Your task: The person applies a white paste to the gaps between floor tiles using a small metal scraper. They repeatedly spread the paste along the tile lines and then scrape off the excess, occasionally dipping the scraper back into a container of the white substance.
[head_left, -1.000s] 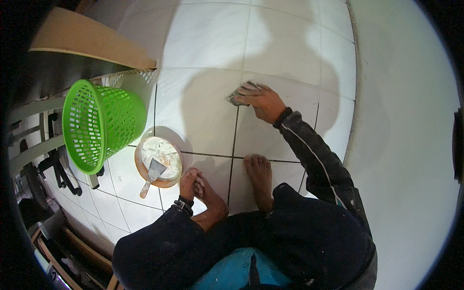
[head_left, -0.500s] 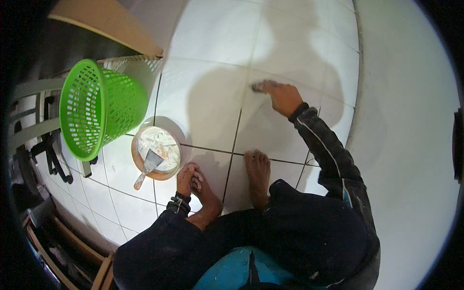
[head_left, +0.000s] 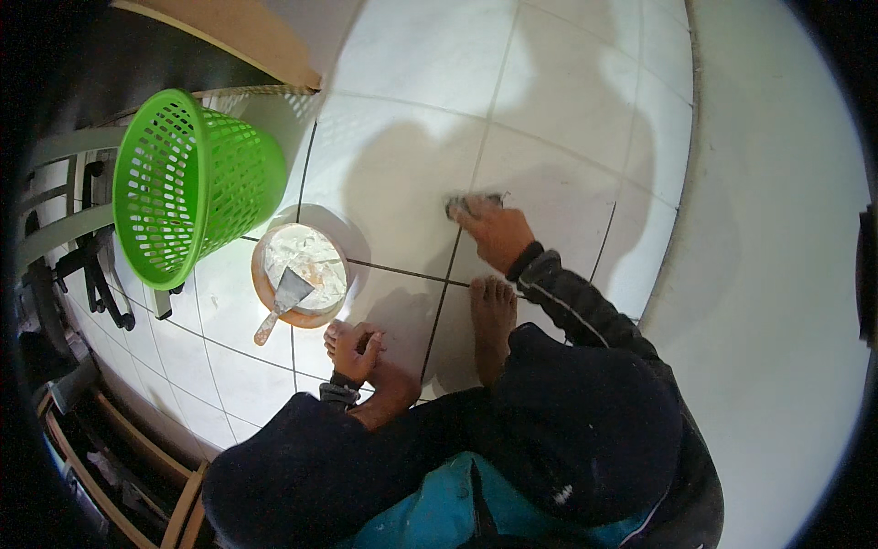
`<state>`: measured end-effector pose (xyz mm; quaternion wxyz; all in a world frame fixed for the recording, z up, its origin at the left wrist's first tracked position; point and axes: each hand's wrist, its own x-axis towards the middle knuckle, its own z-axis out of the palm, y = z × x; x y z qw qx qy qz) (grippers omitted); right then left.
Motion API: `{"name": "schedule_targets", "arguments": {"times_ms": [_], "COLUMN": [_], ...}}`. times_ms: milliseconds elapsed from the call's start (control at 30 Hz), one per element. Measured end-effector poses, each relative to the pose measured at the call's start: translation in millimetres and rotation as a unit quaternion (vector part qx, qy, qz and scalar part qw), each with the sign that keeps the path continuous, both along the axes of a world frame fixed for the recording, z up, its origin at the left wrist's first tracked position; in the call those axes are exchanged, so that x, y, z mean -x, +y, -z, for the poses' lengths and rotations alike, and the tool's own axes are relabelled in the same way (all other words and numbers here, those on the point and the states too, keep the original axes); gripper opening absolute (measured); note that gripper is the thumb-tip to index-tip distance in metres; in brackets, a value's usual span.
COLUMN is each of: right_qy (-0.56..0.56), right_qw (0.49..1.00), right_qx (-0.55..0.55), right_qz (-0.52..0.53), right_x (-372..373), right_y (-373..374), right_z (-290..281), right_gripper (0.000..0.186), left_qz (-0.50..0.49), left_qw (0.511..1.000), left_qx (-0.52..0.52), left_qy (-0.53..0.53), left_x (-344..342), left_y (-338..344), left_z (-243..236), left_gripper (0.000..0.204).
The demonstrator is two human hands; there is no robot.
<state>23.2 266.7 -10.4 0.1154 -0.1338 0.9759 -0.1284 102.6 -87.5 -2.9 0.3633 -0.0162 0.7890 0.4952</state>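
On the white tiled floor, my right hand (head_left: 498,235) presses a small dark pad (head_left: 474,202) flat over a joint between tiles; its exact kind cannot be made out. Beyond it the joints look pale, while nearer ones are dark lines. My left hand (head_left: 355,351) rests over my left foot with loosely bent, parted fingers and nothing visible in it. Just ahead and left of that hand stands a tan bowl (head_left: 259,284) holding white paste (head_left: 309,256). A putty knife (head_left: 283,302) with a smeared blade lies across the paste, its handle over the rim.
A green perforated basket (head_left: 242,174) stands tilted in the picture behind the bowl. A dark desk with a wooden edge (head_left: 229,37) is at the far left, metal chair legs (head_left: 73,233) below it. A pale wall (head_left: 768,274) runs along the right.
My right hand has drawn the dark pad nearer to me and slightly left. My left hand has shifted a little and its fingers have loosened on the foot. The view has tilted slightly.
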Motion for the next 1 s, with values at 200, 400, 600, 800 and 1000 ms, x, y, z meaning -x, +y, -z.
{"name": "schedule_targets", "arguments": {"times_ms": [200, 400, 600, 800, 1000], "right_qy": [-0.058, -0.055, -0.018, 0.076, -0.095], "right_qw": [0.997, 0.987, 0.957, 0.992, 0.995], "right_qx": [0.034, 0.121, 0.199, 0.103, 0.037], "right_qz": [-0.037, 0.092, 0.211, -0.020, 0.004], "right_x": [-44, -3, 44, 49, 31], "right_y": [-9, 22, 47, 61, 83], "right_z": [-5, -26, -16, 36, 15], "right_gripper": [0.057, 0.035, 0.036, 0.059, 0.073], "left_qz": [0.036, 0.052, 0.124, 0.235, 0.138], "left_qw": [0.989, 0.984, 0.979, 0.941, 0.984], "left_qx": [0.009, -0.026, -0.072, 0.037, -0.048], "left_qy": [0.142, 0.168, 0.145, 0.239, 0.099], "left_x": [28, 11, -19, -25, -12], "left_y": [-26, -35, -36, -42, -34], "left_z": [-2, 6, 19, 36, 19], "left_gripper": [0.013, 0.015, 0.021, 0.024, 0.017]}}
